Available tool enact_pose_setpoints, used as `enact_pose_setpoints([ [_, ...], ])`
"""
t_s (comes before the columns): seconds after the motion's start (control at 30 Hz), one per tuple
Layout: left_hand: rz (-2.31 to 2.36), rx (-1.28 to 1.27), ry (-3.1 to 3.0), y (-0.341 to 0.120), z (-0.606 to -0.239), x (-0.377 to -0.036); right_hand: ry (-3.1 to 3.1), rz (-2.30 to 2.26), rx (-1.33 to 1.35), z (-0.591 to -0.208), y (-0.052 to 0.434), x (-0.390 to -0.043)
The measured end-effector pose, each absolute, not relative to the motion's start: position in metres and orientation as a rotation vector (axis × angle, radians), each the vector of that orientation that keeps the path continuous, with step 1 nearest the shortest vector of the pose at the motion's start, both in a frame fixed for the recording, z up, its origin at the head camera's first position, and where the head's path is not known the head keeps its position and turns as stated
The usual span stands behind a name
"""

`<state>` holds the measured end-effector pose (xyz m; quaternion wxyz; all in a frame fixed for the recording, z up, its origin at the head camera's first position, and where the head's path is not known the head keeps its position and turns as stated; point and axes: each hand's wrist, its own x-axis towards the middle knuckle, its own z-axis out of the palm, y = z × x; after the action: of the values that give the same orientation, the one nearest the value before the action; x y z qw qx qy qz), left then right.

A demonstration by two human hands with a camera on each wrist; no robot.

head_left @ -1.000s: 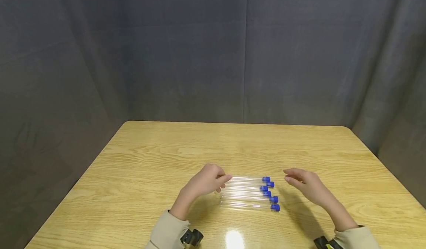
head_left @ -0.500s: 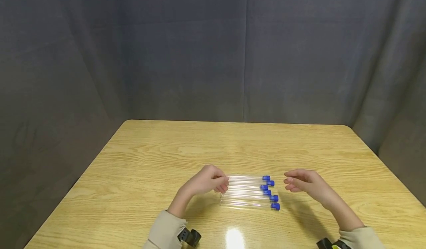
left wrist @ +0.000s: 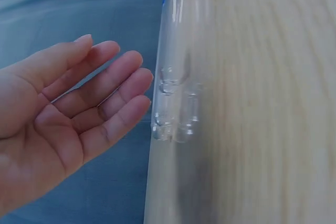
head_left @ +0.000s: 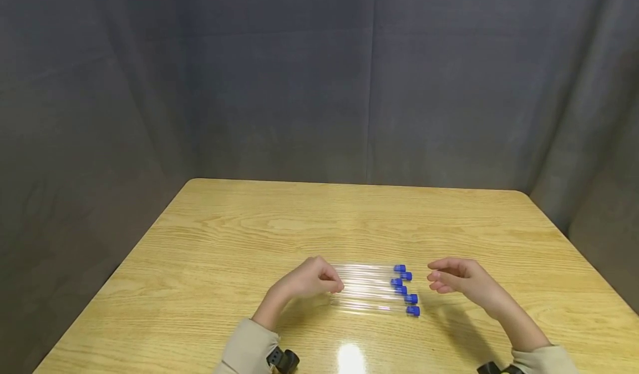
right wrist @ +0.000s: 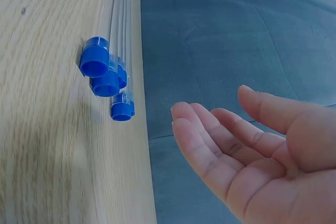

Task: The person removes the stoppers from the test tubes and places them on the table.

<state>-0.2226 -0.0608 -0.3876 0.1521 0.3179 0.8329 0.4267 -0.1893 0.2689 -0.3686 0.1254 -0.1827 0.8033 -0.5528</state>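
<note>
Fingers relaxed and gently bent, with nothing held between them, a person's left hand (head_left: 310, 278) and right hand (head_left: 466, 281) hover at opposite ends of a row of six clear tubes (head_left: 369, 289) fitted with blue caps (head_left: 401, 290). The tubes look empty, so they are likely light and stiff, with smooth round walls that may roll or slip under a fingertip; whether they are glass or plastic cannot be told, and they are best treated as fragile. The caps would probably give the surest hold, while a light pinch near mid-length should keep a tube balanced. The rounded clear ends lie just beside the left fingers, partly hidden by that hand in the head view, though in the left wrist view the fingertips appear apart from them. To the left of the right fingertips, near but not touching, the caps form a staggered line: the one on the nearest tube reaches farthest right, the third from the far side sits farthest left. Side by side, the tubes run left to right on the near half of a wood-grain table (head_left: 249, 224), a slightly wider gap setting off the nearest. Beyond the far edge hangs a dark curtain (head_left: 279, 85), which also closes in the left and right sides.
</note>
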Motion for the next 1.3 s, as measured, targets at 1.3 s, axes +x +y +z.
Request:
enact_pose_setpoints([
  [1.3,0.797,0.938,2.637,-0.047,-0.391,-0.211,2.259,-1.592,-0.593,-0.374,0.272,-0.187],
])
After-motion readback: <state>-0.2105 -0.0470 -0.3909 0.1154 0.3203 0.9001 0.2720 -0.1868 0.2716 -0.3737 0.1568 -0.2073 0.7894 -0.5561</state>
